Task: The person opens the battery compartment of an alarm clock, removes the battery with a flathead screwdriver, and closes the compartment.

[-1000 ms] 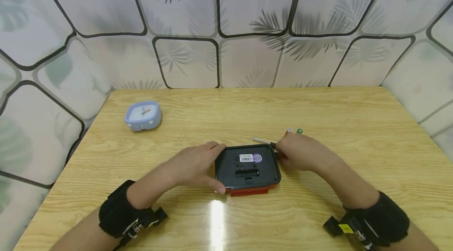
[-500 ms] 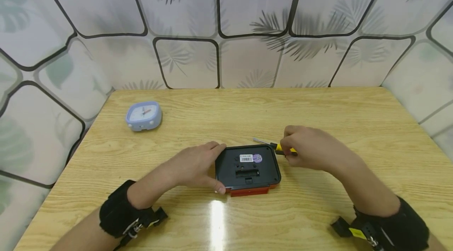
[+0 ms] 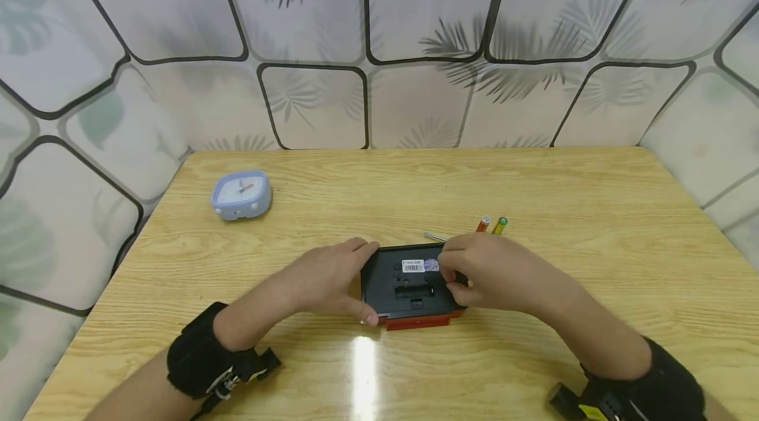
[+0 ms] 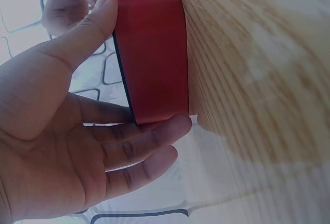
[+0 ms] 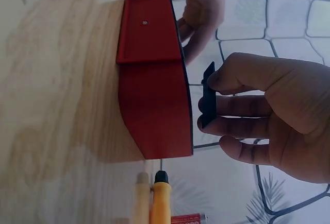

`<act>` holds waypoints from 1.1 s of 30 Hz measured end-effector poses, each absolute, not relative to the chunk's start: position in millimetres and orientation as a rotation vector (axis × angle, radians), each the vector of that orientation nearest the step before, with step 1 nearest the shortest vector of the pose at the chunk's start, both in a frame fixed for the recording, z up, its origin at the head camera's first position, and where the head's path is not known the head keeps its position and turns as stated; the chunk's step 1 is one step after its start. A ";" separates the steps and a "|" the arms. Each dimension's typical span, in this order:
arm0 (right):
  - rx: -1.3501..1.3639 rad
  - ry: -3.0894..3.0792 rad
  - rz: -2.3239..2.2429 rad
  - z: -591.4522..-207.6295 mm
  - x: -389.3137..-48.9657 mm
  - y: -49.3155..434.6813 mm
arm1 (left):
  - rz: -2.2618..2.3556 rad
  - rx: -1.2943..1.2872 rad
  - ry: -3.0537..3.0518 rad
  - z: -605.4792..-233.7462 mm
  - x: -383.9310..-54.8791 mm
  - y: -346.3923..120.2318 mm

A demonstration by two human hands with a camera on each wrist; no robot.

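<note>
A red box-shaped device with a black back panel (image 3: 385, 276) lies panel up on the table. In that panel is an uncovered battery slot (image 3: 415, 290), below a barcode sticker. My left hand (image 3: 329, 276) grips the device's left end, thumb on the near side and fingers at the far corner; its red side (image 4: 152, 59) fills the middle of the left wrist view. Between thumb and fingers my right hand (image 3: 498, 273) pinches a small black battery cover (image 5: 209, 100). That hand is over the right part of the panel, with the cover apart from the panel in the right wrist view.
Behind the device lies a screwdriver (image 3: 435, 236), its yellow handle (image 5: 161, 203) visible in the right wrist view. Next to it are a red battery (image 3: 483, 224) and a green-yellow battery (image 3: 500, 226). A light blue clock (image 3: 241, 195) stands at the back left of the table.
From beside the device's right edge, by the screwdriver, my right hand first drew back to the right, then moved left over the panel. The left hand and the device have stayed in place.
</note>
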State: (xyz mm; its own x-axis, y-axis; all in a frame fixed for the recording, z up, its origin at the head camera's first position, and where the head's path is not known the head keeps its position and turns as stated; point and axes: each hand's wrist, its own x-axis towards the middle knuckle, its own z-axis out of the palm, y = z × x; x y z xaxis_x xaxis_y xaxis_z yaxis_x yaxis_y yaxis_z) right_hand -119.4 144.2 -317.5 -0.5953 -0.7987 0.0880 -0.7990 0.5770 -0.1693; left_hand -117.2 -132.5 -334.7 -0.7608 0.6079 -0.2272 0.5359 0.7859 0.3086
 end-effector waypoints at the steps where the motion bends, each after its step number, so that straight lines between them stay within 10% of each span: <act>1: 1.420 -2.783 0.301 -318.8 -118.7 142.2 | 0.323 0.882 2.661 -334.7 -117.2 -132.6; 33: 1.545 -2.592 0.131 -338.9 -103.4 116.2 | 0.328 0.919 2.653 -335.9 -111.4 -128.8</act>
State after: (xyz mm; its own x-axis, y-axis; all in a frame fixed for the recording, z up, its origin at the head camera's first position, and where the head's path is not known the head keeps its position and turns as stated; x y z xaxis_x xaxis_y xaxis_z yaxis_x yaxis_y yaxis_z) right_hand -103.4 116.2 -338.9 -0.4713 -0.8694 0.1485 -0.8799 0.4750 -0.0121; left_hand -111.4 -128.8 -335.9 -0.7445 0.6313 -0.2172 0.5593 0.7675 0.3134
